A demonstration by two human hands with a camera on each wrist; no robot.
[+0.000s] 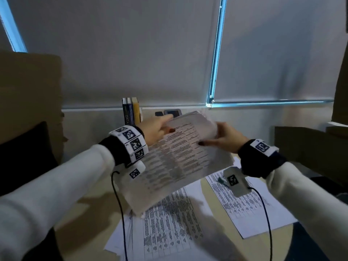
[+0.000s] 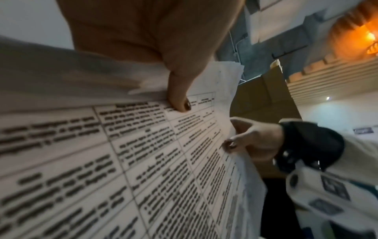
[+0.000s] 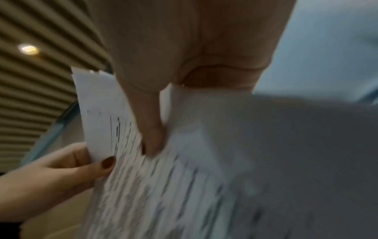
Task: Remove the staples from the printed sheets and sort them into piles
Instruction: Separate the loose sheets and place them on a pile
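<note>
Both hands hold a bundle of white printed sheets with black-ruled tables of text [image 1: 175,153] up in the air above a pale wooden table [image 1: 90,210], tilted so that its far edge is higher than its near edge. The left hand [image 1: 156,129] pinches the bundle at its far left corner, thumb with a dark painted nail pressed on the printed face and fingers behind the paper. The right hand [image 1: 224,138] grips the right edge of the same bundle near the far end, thumb lying across the top sheet and the other fingers curled under; the far right corner of the paper bends over beside this hand. In the left wrist view the left thumb [image 2: 180,97] sits on the table heading, and the right hand [image 2: 255,139] clasps the edge just beside it. The right wrist view is blurred, yet shows the right thumb [image 3: 151,129] on the sheets and the left hand [image 3: 67,166] holding the corner.

On the table under the raised bundle lies a loose pile of printed sheets [image 1: 165,230], fanned unevenly. To its right, apart from it, lies a second flat printed sheet stack [image 1: 254,208]. At the far edge, against the wall, three upright books [image 1: 130,112] stand together. Brown cardboard boxes [image 1: 30,95] stand at the left.
</note>
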